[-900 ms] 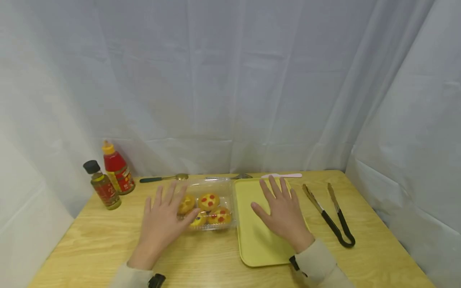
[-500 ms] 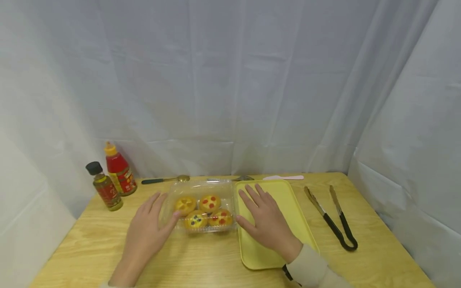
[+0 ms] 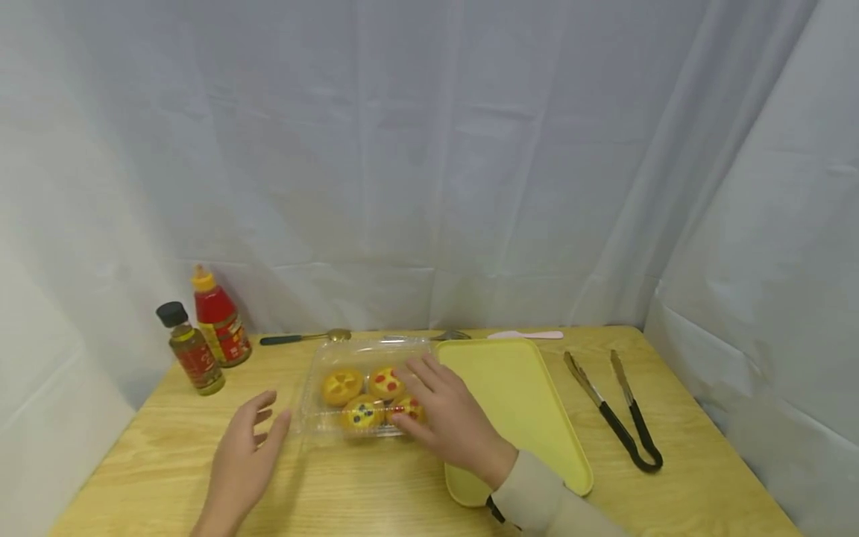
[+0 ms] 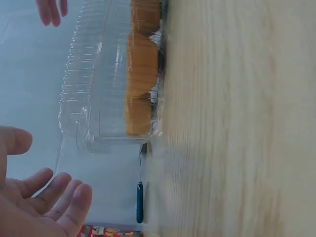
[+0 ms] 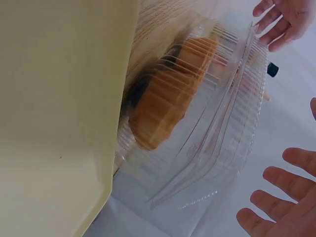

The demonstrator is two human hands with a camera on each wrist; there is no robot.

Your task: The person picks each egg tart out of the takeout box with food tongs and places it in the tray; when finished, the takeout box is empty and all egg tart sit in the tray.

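Clear box (image 3: 369, 354) is lower center, left hand (image 3: 243, 451) beside it, right hand (image 3: 452, 410) kinda over it, fingers loosely wide.

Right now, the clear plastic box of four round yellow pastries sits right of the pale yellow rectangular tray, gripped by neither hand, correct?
Wrong side: the head view shows the clear plastic box left of the tray. The rest stands: four pastries inside, neither left hand nor right hand gripping it.

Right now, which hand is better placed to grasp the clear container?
The right hand, probably: in the head view it overlaps the clear container; the left hand is apart from it.
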